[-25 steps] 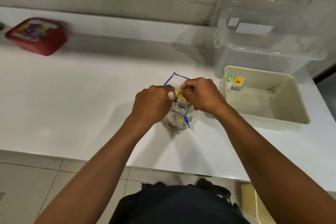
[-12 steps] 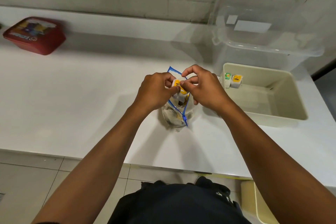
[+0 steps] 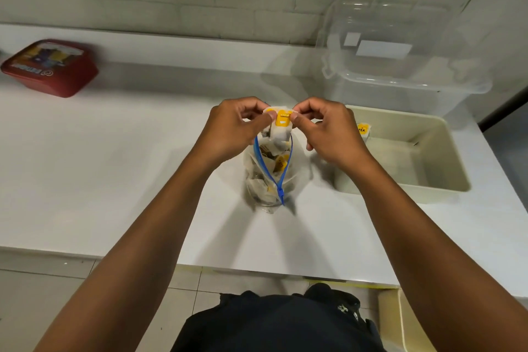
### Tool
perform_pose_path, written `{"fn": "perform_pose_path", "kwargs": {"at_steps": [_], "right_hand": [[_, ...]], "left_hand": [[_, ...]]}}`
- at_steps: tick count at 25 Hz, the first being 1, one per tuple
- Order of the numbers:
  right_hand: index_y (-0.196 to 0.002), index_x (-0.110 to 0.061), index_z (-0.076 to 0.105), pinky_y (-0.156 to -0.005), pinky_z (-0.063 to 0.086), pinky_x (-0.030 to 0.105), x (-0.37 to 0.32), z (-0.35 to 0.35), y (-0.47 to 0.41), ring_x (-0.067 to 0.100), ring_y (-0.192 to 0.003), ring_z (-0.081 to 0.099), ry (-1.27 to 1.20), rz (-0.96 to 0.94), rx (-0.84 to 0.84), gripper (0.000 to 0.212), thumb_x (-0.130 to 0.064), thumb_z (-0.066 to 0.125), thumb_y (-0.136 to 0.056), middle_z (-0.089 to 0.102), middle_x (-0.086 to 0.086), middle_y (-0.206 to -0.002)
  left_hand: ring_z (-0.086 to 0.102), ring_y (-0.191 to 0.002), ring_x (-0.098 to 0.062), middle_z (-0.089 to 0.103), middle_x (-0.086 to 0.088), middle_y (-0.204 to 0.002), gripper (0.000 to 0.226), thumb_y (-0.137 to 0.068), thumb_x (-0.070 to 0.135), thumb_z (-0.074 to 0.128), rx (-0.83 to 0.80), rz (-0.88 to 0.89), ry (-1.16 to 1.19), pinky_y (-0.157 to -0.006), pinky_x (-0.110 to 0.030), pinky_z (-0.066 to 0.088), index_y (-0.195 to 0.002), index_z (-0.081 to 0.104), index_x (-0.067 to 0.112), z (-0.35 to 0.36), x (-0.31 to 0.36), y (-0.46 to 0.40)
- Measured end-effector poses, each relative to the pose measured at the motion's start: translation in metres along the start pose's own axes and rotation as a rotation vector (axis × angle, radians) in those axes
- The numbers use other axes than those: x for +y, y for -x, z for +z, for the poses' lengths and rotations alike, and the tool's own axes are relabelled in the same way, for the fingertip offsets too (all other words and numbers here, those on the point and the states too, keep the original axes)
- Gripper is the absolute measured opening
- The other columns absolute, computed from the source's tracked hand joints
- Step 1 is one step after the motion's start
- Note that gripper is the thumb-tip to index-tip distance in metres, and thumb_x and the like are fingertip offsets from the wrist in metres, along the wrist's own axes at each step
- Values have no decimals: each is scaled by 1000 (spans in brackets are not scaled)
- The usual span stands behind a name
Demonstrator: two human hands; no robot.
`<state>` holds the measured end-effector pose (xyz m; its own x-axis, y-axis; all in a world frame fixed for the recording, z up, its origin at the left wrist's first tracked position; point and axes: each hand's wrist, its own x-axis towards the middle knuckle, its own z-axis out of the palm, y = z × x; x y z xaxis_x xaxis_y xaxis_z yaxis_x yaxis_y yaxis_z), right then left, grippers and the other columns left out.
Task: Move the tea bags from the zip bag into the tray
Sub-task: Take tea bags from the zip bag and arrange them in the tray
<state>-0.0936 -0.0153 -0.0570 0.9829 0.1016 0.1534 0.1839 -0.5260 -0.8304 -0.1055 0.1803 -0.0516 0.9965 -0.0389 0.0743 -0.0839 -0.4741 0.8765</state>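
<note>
A: What do the hands hold?
B: The left hand (image 3: 233, 126) and the right hand (image 3: 328, 127) each pinch an upper corner of one tea bag (image 3: 281, 126), white with a yellow tag, raised just above the mouth of the zip bag (image 3: 270, 177). Fingers of both hands are curled about it.

A: Where are the other tea bags?
B: More lie inside the clear zip bag, which stands on the white counter (image 3: 114, 168) with its blue seal open. One tagged bag (image 3: 363, 131) leans against the near-left wall of the beige tray (image 3: 445, 157), just right of the hands.

A: What else is there?
B: A clear bin (image 3: 400, 66) behind the tray; a red box (image 3: 51, 66) far left.
</note>
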Motion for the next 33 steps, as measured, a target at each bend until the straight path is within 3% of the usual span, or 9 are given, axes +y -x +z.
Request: {"fn": "perform_pose_path", "kwargs": {"at_steps": [3, 7, 11, 15, 17, 21, 25, 29, 33], "right_hand": [[-87, -17, 69, -48, 43, 22, 11, -23, -1, 11, -43, 56, -82, 7, 30, 7, -21, 67, -92, 71, 1, -81], [-83, -18, 70, -55, 43, 28, 41, -73, -4, 14, -53, 50, -159, 25, 128, 8, -21, 66, -90, 61, -2, -69], [-84, -19, 70, -65, 50, 32, 96, -127, -9, 10, -63, 57, 14, 108, 244, 8, -24, 65, -88, 63, -11, -71], [-77, -23, 68, -59, 50, 27, 150, -155, -12, 24, -70, 68, 141, 268, 115, 12, -24, 67, -88, 66, -5, -73], [-72, -26, 68, -68, 52, 31, 170, -162, -17, 22, -70, 67, 204, 346, 56, 13, -27, 69, -85, 67, -7, -69], [-65, -27, 66, -71, 57, 34, 193, -169, -26, 22, -69, 68, 302, 407, -11, 14, -23, 66, -79, 65, -5, -62], [-72, -18, 66, -45, 58, 47, 198, -175, -32, 32, -58, 70, 364, 441, -105, 16, -13, 57, -84, 69, 11, -65], [-85, -11, 63, -51, 59, 44, 197, -179, -40, 34, -58, 71, 471, 452, -216, 12, -7, 52, -87, 69, 18, -66], [-93, -2, 63, -52, 57, 33, 202, -177, -48, 33, -59, 71, 531, 475, -299, 14, 0, 51, -85, 68, 18, -71]], "left_hand": [[54, -50, -6, 71, 9, -80, 12, -91, 36, 67, 16, 12, -4, -59, -21, 48, -89, 75, 27, 12, 11, -7], [52, -56, 6, 68, 15, -73, 10, -88, 34, 71, 35, 77, -50, -62, -16, 42, -90, 76, 25, 38, 31, -23], [59, -64, 0, 72, 9, -79, 9, -85, 32, 73, -27, 149, -106, -68, -21, 48, -89, 73, 23, 95, 58, -42], [64, -70, 0, 73, 10, -79, 6, -85, 30, 73, -126, 164, -205, -71, -19, 48, -87, 77, 24, 158, 67, -65], [60, -68, 1, 72, 12, -78, 6, -85, 29, 73, -167, 145, -257, -69, -16, 45, -87, 78, 27, 185, 67, -78], [62, -75, -7, 74, 11, -81, 8, -81, 31, 71, -204, 136, -452, -78, -27, 53, -85, 78, 32, 227, 60, -95], [63, -90, -15, 73, 11, -90, 13, -81, 37, 68, -254, 104, -671, -72, -26, 52, -89, 77, 33, 252, 55, -104], [63, -96, -17, 71, 10, -96, 14, -84, 32, 61, -322, 71, -810, -79, -31, 53, -86, 74, 35, 274, 57, -116], [63, -98, -23, 68, 3, -100, 19, -84, 29, 60, -317, -4, -838, -68, -29, 50, -96, 74, 33, 288, 56, -124]]}}
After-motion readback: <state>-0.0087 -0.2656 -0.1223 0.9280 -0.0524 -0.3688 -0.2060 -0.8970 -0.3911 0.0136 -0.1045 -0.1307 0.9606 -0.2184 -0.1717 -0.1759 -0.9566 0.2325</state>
